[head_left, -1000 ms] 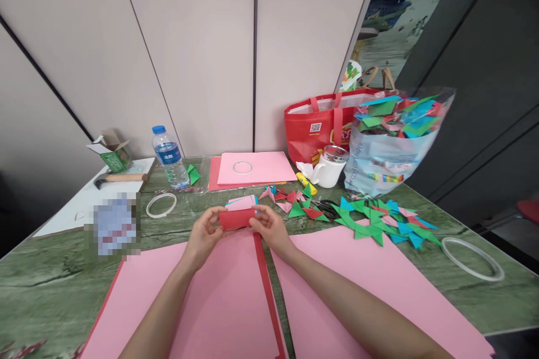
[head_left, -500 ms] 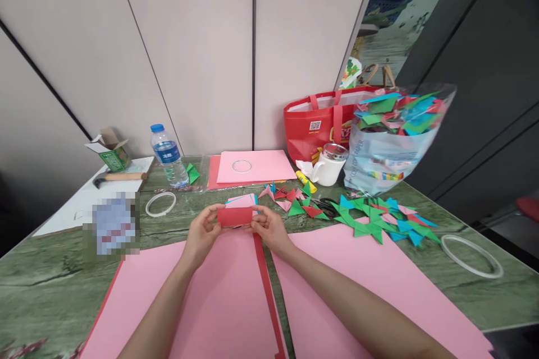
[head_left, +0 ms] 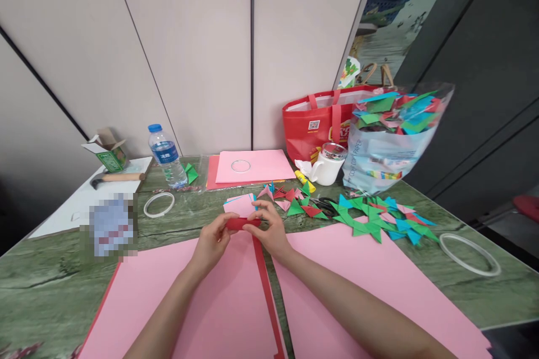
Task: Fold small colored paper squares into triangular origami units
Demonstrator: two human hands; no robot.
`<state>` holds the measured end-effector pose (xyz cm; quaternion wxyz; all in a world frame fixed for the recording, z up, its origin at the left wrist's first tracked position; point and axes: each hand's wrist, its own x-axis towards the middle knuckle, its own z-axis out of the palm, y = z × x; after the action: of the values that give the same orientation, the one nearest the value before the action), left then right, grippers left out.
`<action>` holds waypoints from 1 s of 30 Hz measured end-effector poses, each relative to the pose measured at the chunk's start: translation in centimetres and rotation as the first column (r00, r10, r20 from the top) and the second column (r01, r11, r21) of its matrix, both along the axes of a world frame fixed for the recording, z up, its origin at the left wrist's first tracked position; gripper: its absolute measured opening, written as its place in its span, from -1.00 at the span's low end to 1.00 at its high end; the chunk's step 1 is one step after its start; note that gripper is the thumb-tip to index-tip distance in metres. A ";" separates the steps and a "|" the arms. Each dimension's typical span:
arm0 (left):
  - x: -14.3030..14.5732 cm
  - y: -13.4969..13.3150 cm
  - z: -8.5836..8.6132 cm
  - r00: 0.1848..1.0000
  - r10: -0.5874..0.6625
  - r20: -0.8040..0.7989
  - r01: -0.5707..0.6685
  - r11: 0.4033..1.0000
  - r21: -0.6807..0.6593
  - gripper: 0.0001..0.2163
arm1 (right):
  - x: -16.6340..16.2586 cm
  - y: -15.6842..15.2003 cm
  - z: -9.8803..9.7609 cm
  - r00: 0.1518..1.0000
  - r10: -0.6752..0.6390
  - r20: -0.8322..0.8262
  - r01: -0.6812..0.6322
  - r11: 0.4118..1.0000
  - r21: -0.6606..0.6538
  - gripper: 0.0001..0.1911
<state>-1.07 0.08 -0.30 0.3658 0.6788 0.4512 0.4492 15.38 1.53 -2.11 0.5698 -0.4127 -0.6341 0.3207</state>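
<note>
A small piece of red paper (head_left: 236, 224) is held between both hands, bent into a narrow strip. My left hand (head_left: 214, 238) pinches its left end. At the right end, the thumb and fingers of my right hand (head_left: 272, 231) close on the paper. Just behind the hands lies a small stack of pink and blue paper slips (head_left: 238, 203). Below them, large pink sheets (head_left: 219, 291) with a red edge showing lie on the table, and another pink sheet (head_left: 357, 286) is under my right forearm.
Folded paper pieces (head_left: 366, 219) and scissors (head_left: 325, 206) lie at right, before a white mug (head_left: 329, 167) and a clear bag (head_left: 379, 151) of paper pieces. A water bottle (head_left: 166, 157), a hammer (head_left: 120, 177) and a white ring (head_left: 159, 205) are at left.
The red paper, flat and facing me before, now shows as a narrower, curved strip. Both hands have shifted slightly right, and the right fingers have moved up over the paper.
</note>
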 end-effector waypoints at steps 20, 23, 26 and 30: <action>-0.3 0.3 1.3 0.951 0.185 0.250 -0.166 0.982 -0.093 -0.79 | -0.5 0.1 -0.1 0.846 0.273 -0.459 -0.415 0.877 -0.243 -0.81; -0.4 0.3 1.0 0.969 0.172 0.179 -0.171 0.985 -0.021 -0.81 | -0.8 -0.2 -0.2 0.780 0.336 -0.528 -0.538 0.791 -0.291 -0.75; -0.4 0.3 0.8 0.987 0.154 0.054 -0.158 0.984 0.085 -0.79 | -0.8 -0.3 -0.2 0.733 0.393 -0.555 -0.612 0.738 -0.286 -0.74; -0.4 0.1 0.9 0.994 0.070 -0.079 -0.052 0.976 0.213 -0.66 | -0.7 -0.2 -0.3 0.714 0.418 -0.561 -0.635 0.725 -0.267 -0.74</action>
<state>-1.47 0.17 0.64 0.2583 0.7183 0.4370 0.4758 14.71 1.33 -2.46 0.4752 -0.2372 -0.4815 0.6972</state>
